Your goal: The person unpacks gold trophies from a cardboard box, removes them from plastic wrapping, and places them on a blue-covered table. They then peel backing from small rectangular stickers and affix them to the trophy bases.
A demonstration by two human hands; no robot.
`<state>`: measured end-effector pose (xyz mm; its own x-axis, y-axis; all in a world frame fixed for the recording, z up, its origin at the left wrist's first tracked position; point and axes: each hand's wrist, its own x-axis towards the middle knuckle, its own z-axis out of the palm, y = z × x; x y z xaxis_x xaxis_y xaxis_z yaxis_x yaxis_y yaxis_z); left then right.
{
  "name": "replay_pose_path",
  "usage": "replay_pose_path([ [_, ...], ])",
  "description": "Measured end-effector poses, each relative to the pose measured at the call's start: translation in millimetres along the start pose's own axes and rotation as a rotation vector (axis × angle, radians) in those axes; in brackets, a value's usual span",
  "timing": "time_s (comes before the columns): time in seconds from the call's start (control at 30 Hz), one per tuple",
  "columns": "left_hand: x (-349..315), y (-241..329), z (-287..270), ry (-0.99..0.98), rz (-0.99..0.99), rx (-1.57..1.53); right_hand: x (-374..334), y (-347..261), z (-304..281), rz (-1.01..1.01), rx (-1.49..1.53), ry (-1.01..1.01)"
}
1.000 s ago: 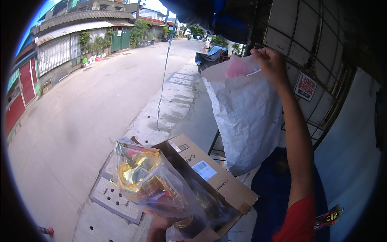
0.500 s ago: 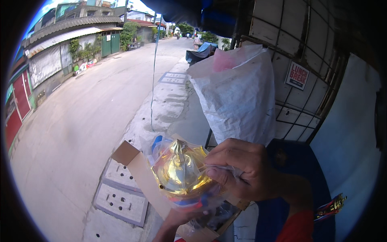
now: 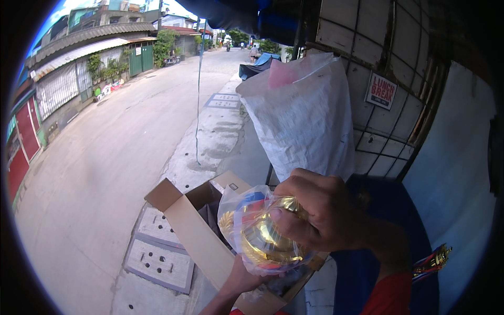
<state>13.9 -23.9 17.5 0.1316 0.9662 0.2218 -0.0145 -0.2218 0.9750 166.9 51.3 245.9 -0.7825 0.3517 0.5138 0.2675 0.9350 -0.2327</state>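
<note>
A shiny gold trophy (image 3: 265,240) with red and blue parts, wrapped in a clear plastic bag (image 3: 229,202), is held over an open cardboard box (image 3: 197,239). My left hand (image 3: 245,274) supports it from below, its fingers partly hidden under the trophy. From above, my right hand (image 3: 325,212) grips the bagged trophy by its narrow gold top, thumb toward me and fingers curled around it. Inside the box, grey dividers or contents show in part behind the trophy.
Beyond the box stands a big white sack (image 3: 302,121) with pink plastic at its mouth. A blue surface (image 3: 378,226) lies to the right, with another gold, red and blue piece (image 3: 433,262) beside it. A tiled, barred wall rises at the right; a street (image 3: 105,157) runs along the left.
The trophy has turned and shifted right, uncovering the box's far inside. My right hand has gone from pinching the loose plastic to gripping the trophy's top; my left hand has moved up slightly.
</note>
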Motion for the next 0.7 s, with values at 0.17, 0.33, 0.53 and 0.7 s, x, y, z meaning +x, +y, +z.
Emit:
replay_pose_path([
  [0.17,-8,12,6,-0.029,0.016,-0.256,-23,-9,-24,-0.066,-0.055,0.094],
  [0.33,-1,15,36,0.15,0.356,-0.446,-65,-23,-74,-0.007,-0.156,0.237],
  [0.53,-4,25,81,0.053,0.288,-0.109,-152,-34,-141,0.088,-0.231,0.508],
  [0.7,-6,35,142,0.056,0.234,-0.045,-251,-78,-181,0.571,-0.254,0.861],
])
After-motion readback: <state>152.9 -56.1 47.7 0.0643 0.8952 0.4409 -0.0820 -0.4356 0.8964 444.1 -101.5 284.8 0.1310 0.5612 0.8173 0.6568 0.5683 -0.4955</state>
